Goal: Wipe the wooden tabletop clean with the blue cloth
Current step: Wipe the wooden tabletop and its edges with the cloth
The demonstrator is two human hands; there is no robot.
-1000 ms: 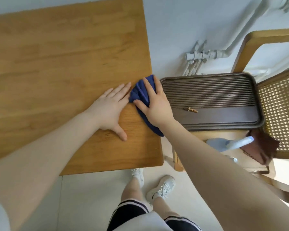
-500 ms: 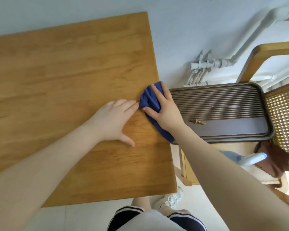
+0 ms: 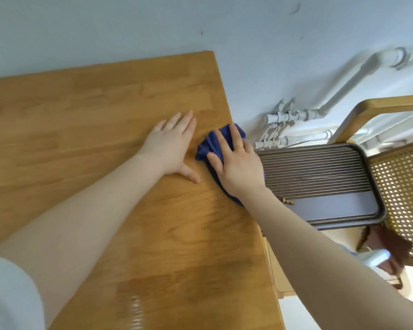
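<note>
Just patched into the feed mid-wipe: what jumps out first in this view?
The blue cloth, pressed flat under the right hand at the wooden tabletop's right edge, partly hanging off it. The left hand lies flat on the wood just left of it. Beyond the edge sits a dark ribbed tray holding a small brown scrap.

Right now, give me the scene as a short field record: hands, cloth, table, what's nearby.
left hand: flat on the wooden tabletop, fingers straight, holds nothing
right hand: presses the blue cloth, fingers spread
blue cloth: bunched at the tabletop's right edge, partly overhanging it
ridged brown tray: right of the table, a small brown scrap on it
cane-back chair: far right
wall pipes: behind the tray
</note>
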